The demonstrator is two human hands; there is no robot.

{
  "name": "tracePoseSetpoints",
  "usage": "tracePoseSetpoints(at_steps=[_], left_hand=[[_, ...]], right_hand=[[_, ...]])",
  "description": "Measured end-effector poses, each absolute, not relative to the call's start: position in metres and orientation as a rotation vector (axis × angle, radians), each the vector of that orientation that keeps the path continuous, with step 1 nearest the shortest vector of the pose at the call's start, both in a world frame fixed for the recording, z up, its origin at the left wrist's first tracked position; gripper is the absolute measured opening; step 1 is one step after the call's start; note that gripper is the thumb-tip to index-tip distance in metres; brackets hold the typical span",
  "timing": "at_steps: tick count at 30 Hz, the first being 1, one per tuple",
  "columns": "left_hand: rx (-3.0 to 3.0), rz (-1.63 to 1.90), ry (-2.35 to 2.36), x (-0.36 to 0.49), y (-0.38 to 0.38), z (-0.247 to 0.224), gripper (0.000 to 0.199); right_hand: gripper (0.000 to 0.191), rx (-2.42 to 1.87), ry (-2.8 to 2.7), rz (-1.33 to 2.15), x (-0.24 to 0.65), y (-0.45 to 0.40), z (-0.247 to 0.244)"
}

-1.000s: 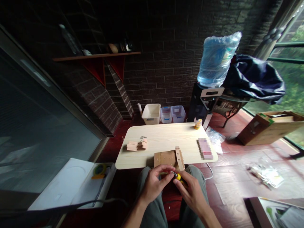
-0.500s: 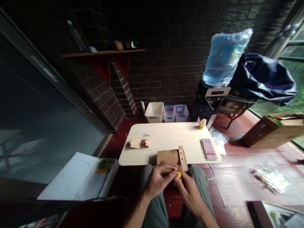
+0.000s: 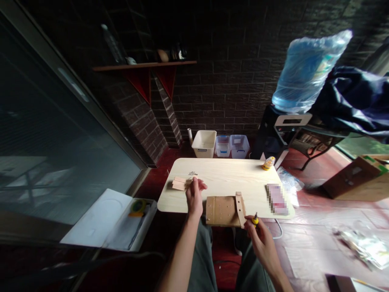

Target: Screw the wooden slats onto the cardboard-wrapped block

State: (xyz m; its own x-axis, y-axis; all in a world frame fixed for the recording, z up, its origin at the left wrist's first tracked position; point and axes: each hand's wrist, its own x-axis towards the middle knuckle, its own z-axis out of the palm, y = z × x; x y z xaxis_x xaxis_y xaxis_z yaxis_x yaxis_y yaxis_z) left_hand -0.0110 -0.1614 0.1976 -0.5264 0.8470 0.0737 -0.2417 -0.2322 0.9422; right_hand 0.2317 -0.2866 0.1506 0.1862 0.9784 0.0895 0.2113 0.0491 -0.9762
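Note:
My left hand is raised over the left part of the pale table, in front of light wooden pieces; its fingers are bent close together, and whatever they hold is too small to make out. Small dark bits lie just behind it. My right hand grips a short yellow and black screwdriver, tip upward, by the table's front edge. Between the hands a brown cardboard piece with small holes lies at the front edge, a holed strip along its right side.
On the table are a pixelated pink object at the right and a yellow-capped container at the back right. Bins stand behind it, beside a water dispenser. An open white case is at the left.
My hands have parted: the left moved up and left to the wooden pieces, the right moved right with the screwdriver. The cardboard is more fully visible. The view has shifted slightly.

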Motion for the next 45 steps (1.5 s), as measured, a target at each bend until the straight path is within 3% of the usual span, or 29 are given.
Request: tracePoseSetpoints(at_steps=[2,5,13,16,22,29,45], left_hand=[[0.856,1.824,1.306,-0.023,-0.134,0.189,0.041],[1.055,1.682,1.48,-0.043,-0.092,0.176,0.049],[1.223,1.266,1.902,-0.125,0.002,0.153,0.025],[1.295,0.989,2.011,-0.159,0.014,0.148,0.039],[1.478,0.492,2.126,-0.182,0.014,0.132,0.038],[1.657,0.058,2.174,-0.172,0.034,0.109,0.014],[1.722,-0.093,2.195,-0.178,0.058,0.074,0.014]], right_hand=[[0.049,-1.414,-1.184,0.987,0.243,-0.281,0.131],[0.049,-1.534,-1.134,0.932,0.258,-0.271,0.105],[0.058,-1.663,-1.067,0.774,0.27,-0.248,0.055],[0.059,-1.683,-1.044,0.774,0.269,-0.243,0.041],[0.063,-1.736,-0.976,0.814,0.265,-0.234,0.032],[0.066,-1.846,-0.96,0.83,0.259,-0.229,0.036],[0.068,-1.892,-0.972,0.733,0.25,-0.223,0.033]])
